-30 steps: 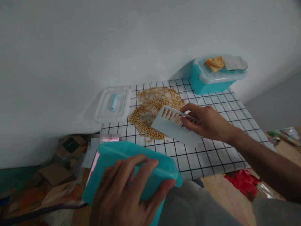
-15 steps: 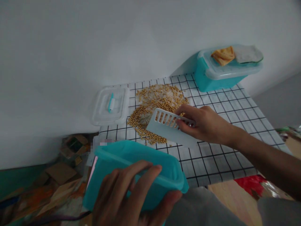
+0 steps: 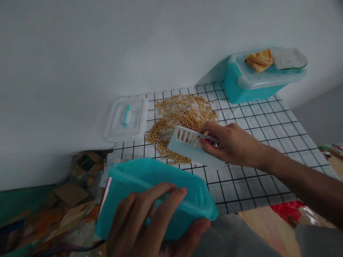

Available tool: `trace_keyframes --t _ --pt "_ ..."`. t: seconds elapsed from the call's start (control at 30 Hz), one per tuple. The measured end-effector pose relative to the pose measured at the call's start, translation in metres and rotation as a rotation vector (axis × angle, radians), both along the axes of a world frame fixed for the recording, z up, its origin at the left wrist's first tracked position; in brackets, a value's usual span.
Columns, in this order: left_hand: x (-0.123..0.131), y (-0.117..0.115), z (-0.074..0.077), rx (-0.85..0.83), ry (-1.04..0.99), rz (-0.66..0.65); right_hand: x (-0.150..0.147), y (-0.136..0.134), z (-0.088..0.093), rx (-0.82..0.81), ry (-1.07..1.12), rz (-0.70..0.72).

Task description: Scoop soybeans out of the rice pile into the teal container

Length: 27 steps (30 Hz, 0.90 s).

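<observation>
My left hand (image 3: 150, 223) is wrapped round the near wall of an open teal plastic box (image 3: 160, 185), held below the table's near edge. My right hand (image 3: 232, 144) pinches a white slotted plastic board (image 3: 191, 146), tilted with its lower edge on the table against the near side of a pile of yellow beans (image 3: 178, 119) mixed with white grains. The pile lies on a table covered with a white cloth with black grid lines (image 3: 254, 132).
A clear lid with a teal handle (image 3: 127, 119) lies at the table's far left corner. A second teal box (image 3: 261, 76), lidded, with folded cloths on top, stands at the back right against the white wall. Cardboard and clutter lie on the floor at left.
The slotted board and my right hand have shifted slightly left and nearer, along the pile's near edge. The teal box in my left hand has risen a little and moved right.
</observation>
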<state>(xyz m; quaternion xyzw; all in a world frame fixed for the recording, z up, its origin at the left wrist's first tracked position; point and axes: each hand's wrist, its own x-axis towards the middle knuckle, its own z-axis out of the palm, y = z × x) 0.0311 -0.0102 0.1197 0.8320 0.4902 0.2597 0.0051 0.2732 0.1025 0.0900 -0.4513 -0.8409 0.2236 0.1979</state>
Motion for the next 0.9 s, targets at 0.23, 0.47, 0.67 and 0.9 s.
trace_keyframes --t 0.23,0.47,0.67,0.9 --pt "0.0 -0.003 -0.002 -0.042 -0.005 0.008 -0.009 0.001 0.003 -0.029 0.013 0.037" --pt "-0.004 -0.002 -0.001 -0.048 0.026 -0.008 -0.019 -0.003 0.003 -0.074 -0.001 0.084" --pt "-0.002 -0.002 0.0 -0.055 0.018 0.017 -0.015 -0.004 0.01 -0.008 0.008 0.039" --pt "-0.004 0.001 0.001 -0.048 0.031 -0.014 -0.001 -0.011 0.01 -0.063 -0.026 -0.018"
